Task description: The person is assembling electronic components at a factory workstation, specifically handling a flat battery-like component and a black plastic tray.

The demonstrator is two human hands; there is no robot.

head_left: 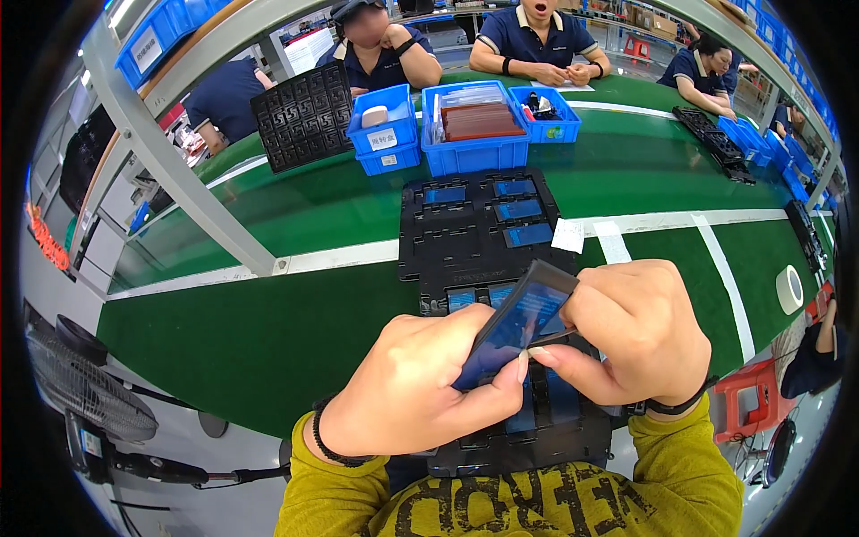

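My left hand (416, 380) is closed round a dark, glossy display panel (517, 327), shaped like a phone screen and tilted above the black tray. Its thumb lies along the panel's lower edge. My right hand (640, 327) has its fingers curled at the panel's right side. A thin dark strip (552, 338) runs from the panel to these fingers, which pinch it; its exact kind is unclear. Both thumb tips nearly meet below the panel. Beneath my hands is a black moulded tray (586, 443) holding several similar panels, partly hidden by my hands.
Another black tray (447, 234) with several panels lies beyond. Blue bins (479, 159) stand behind it across the green table (242, 327). A tape roll (789, 289) sits at the right. People work opposite. A metal post (192, 170) rises at left, near a fan (80, 380).
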